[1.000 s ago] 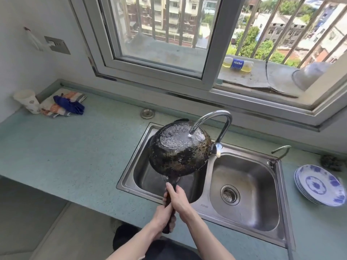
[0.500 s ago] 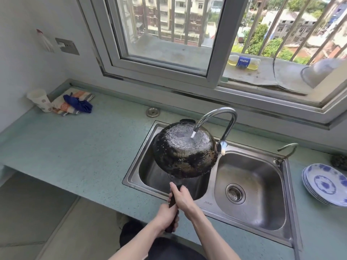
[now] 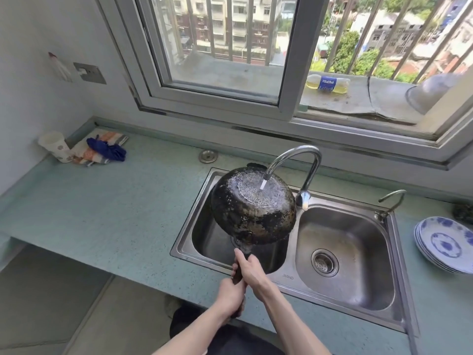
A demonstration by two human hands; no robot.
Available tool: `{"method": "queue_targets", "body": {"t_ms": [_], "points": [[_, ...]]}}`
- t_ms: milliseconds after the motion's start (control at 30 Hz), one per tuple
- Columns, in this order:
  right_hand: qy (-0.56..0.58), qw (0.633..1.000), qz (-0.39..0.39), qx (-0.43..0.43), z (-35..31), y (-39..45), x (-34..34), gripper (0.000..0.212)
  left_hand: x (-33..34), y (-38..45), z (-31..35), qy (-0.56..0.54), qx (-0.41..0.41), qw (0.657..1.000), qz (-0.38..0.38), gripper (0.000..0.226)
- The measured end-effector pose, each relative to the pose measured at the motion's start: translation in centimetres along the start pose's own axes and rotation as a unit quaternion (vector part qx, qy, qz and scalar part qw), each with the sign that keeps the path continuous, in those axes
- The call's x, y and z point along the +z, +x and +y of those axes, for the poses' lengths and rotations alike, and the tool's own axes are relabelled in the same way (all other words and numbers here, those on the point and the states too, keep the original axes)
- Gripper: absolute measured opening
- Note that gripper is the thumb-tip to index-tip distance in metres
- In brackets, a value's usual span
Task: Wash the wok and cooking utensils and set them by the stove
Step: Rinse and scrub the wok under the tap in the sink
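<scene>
Rinsing continues on the outside of the wok (image 3: pixel 252 208): you hold it upside down over the left basin of the sink (image 3: pixel 399 254), its blackened base up and tilted toward you, rim down inside the basin. Compared with a second ago, the stream from the faucet (image 3: pixel 294 160) has moved across the base. It then struck near the far right edge of the flat centre; it now lands closer to the middle, and the sheet of water spreads over a wider circle. The wok also sits slightly flatter under the spout than before. Most of the apparent shift in the counter and window is your head moving, not the objects.

Your right hand (image 3: pixel 252 271) grips the handle (image 3: pixel 238 274) high up, close to the bowl, fingers wrapped round it. Your left hand (image 3: pixel 230 295) grips the lower end of the same handle, likewise closed round it. Neither grip has changed position.

Judgement: this is a rinse pass only. Dark crust remains across the lower flank of the base, and water alone is unlikely to shift it. No scrubber is in either hand. The inside of the wok is hidden, so you cannot confirm its condition. No cooking utensils and no stove are in view; those steps remain. The stacked plates (image 3: pixel 445 244) lie on the counter right of the sink, well apart.
</scene>
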State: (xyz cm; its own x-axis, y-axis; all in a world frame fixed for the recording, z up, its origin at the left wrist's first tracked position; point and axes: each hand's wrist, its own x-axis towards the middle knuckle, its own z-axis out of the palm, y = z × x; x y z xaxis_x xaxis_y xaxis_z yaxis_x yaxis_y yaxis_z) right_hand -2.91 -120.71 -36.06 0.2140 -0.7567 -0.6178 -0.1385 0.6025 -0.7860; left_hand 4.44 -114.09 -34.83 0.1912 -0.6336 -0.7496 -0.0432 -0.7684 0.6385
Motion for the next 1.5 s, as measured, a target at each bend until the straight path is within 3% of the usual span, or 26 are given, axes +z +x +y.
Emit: {"method": "queue_targets", "body": {"t_ms": [233, 467, 733, 900, 1300, 1500], "points": [[0.023, 1.0, -0.018, 0.007, -0.2, -0.1, 0.2, 0.033, -0.5, 0.5, -0.3, 0.041, 0.001, 0.999, 0.025, 0.046], [-0.014, 1.0, 0.008, 0.001, -0.2, -0.1, 0.5, 0.031, -0.5, 0.6, -0.4, 0.008, -0.015, 1.0, -0.009, 0.037], [-0.121, 0.989, 0.083, -0.012, 0.5, 0.3, 1.3, 0.039, -0.9, -0.3, 0.1, -0.016, -0.03, 0.998, -0.047, 0.027], [-0.183, 0.979, 0.089, -0.004, 0.8, 0.5, 1.6, 0.061, -1.1, -0.1, -0.3, -0.049, -0.045, 0.995, -0.071, 0.031], [-0.18, 0.98, 0.086, -0.009, 0.5, 0.0, 1.3, 0.043, -0.9, -0.3, -0.4, -0.047, -0.042, 0.995, -0.075, 0.031], [-0.196, 0.977, 0.085, -0.012, 0.4, 0.2, 1.2, 0.057, -0.7, -0.5, -0.2, -0.042, -0.036, 0.996, -0.074, 0.033]]}}
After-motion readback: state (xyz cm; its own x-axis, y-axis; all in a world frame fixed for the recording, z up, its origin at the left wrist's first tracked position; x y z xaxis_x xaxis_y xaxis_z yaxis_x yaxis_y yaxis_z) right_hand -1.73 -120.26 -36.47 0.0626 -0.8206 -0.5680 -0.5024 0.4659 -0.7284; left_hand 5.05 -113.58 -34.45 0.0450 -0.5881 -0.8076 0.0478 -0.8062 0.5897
